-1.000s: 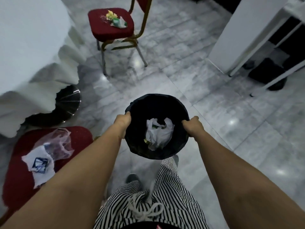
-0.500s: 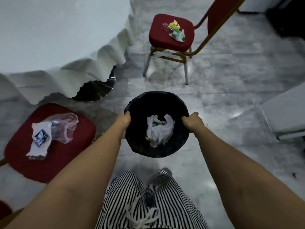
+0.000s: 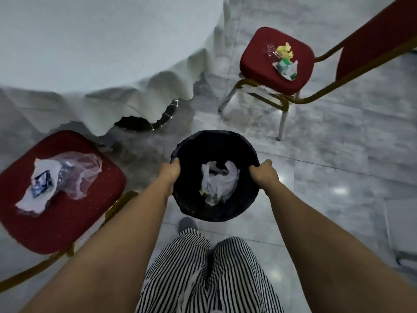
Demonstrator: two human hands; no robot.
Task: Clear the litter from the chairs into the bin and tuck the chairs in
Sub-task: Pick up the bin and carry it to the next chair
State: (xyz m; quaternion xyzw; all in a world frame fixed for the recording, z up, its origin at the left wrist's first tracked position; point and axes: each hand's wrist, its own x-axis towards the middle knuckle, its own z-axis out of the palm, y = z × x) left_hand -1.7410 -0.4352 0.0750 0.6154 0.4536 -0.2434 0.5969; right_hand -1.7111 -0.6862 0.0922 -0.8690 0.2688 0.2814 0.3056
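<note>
I hold a round black bin in front of me above the floor. My left hand grips its left rim and my right hand grips its right rim. A white plastic bag lies inside it. A red chair at lower left carries a clear pinkish bag, white paper and a small blue wrapper. A second red chair at upper right carries yellow and green-white wrappers. Both chairs stand out from the table.
A round table with a white scalloped cloth fills the upper left, its chrome base showing beneath. The floor is glossy grey marble tile. My striped trousers and one shoe are below the bin. A white object sits at the right edge.
The view has swung left: the table and both chairs have shifted rightward in the frame. My hands have kept their grip on the bin throughout.
</note>
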